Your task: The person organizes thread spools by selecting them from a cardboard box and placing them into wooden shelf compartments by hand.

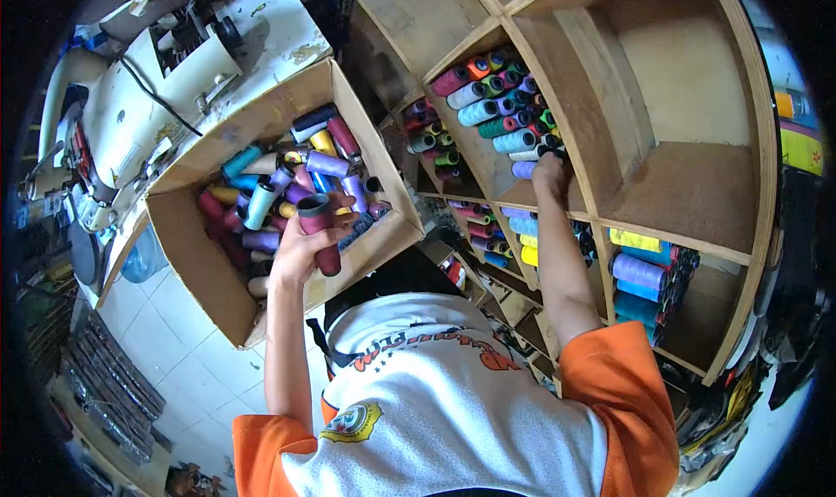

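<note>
My left hand (305, 249) is wrapped round a dark red thread spool (326, 260) above the front part of a cardboard box (183, 257). Inside the box lie loose spools of many colours, among them a light teal one (260, 207) and a purple one (326, 165). My right hand (548, 175) reaches into a compartment of the wooden shelf (592, 122), at the lower end of a stack of spools lying on their sides. Its fingers are at a dark-ended spool; a light blue spool (515, 141) lies just above. Whether they grip it is unclear.
A white sewing machine (144, 105) stands on a table at the upper left. Other shelf compartments hold yellow (634, 239), lavender (638, 271) and teal spools. Pale floor tiles (187, 331) show below the box.
</note>
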The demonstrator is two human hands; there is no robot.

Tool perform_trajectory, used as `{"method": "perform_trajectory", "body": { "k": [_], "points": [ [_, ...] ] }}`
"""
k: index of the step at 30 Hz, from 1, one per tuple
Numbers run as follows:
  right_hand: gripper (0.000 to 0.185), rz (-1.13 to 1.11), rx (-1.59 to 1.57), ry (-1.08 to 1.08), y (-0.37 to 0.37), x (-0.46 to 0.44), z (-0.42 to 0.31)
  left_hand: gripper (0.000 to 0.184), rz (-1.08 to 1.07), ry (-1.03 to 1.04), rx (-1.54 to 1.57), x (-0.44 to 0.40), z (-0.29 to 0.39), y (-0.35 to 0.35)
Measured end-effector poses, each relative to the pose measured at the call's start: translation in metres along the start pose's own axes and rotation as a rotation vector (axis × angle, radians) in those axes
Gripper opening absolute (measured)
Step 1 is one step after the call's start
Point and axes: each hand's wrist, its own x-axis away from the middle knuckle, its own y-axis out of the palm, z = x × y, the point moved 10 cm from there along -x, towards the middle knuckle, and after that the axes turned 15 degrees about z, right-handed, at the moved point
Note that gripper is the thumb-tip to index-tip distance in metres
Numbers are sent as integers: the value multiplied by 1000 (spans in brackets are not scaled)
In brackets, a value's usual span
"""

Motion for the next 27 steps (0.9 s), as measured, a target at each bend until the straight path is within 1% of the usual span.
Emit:
{"method": "perform_trajectory", "body": {
  "k": [2, 3, 5, 7, 8, 9, 10, 11, 12, 14, 15, 16, 17, 18, 19, 20, 21, 22, 23, 24, 25, 26, 27],
  "points": [
    [29, -11, 28, 9, 10, -4, 8, 55, 14, -5, -8, 3, -3, 4],
    [31, -6, 71, -43, 7, -5, 4, 53, 15, 23, 3, 3, -3, 6],
    [42, -161, 103, -238, -80, 43, -62, 53, 21, 11, 68, 8, 5, 21],
    [42, -239, -65, -326, -82, 69, -87, 54, 24, -6, 188, 8, 3, 32],
    [47, -395, -212, -475, -85, 100, -112, 52, 24, -21, 258, 8, 1, 40],
    [49, -698, -584, -401, -89, 148, -131, 51, 46, 7, 320, 6, 1, 49],
    [46, -1047, -786, -387, -102, 204, -151, 50, 67, 33, 380, 3, 0, 58],
    [45, -1223, -939, -265, -124, 244, -161, 51, 58, 94, 389, -1, 0, 67],
    [43, -1396, -1093, -139, -144, 278, -170, 54, 52, 108, 419, -6, -6, 75],
    [44, -1317, -1106, -260, -165, 298, -177, 56, 39, 47, 495, -7, -13, 95],
    [42, -1206, -1040, -311, -160, 291, -173, 56, 39, 18, 504, -11, -23, 98],
    [40, -1109, -1003, -267, -156, 280, -166, 58, -15, 47, 517, -8, -17, 108],
    [38, -929, -991, -330, -147, 263, -152, 61, 31, 92, 476, -7, -18, 104],
    [41, -854, -1053, -281, -154, 245, -144, 63, 80, 140, 437, -9, -21, 99],
    [44, -776, -1113, -236, -162, 228, -136, 65, 121, 108, 422, -16, -34, 85],
    [46, -530, -898, -313, -170, 199, -120, 67, 167, 73, 408, -22, -44, 64],
    [48, -315, -737, -354, -175, 174, -102, 67, 320, 83, 310, -20, -40, 41],
    [48, -241, -688, -260, -179, 153, -87, 62, 411, 134, 238, -24, -39, 13],
    [46, -48, -487, -377, -193, 137, -85, 52, 548, 168, 22, -18, -30, -18],
    [44, -115, -400, -329, -173, 122, -75, 45, 517, 170, 43, -29, -42, -52],
    [37, -61, -283, -360, -165, 112, -73, 42, 666, 188, -87, -24, -35, -86],
    [34, -71, -207, -355, -151, 104, -68, 41, 687, 143, -120, -26, -39, -112],
    [32, -81, -129, -352, -135, 97, -64, 41, 718, 226, -282, -38, -51, -159]
  ]
}}
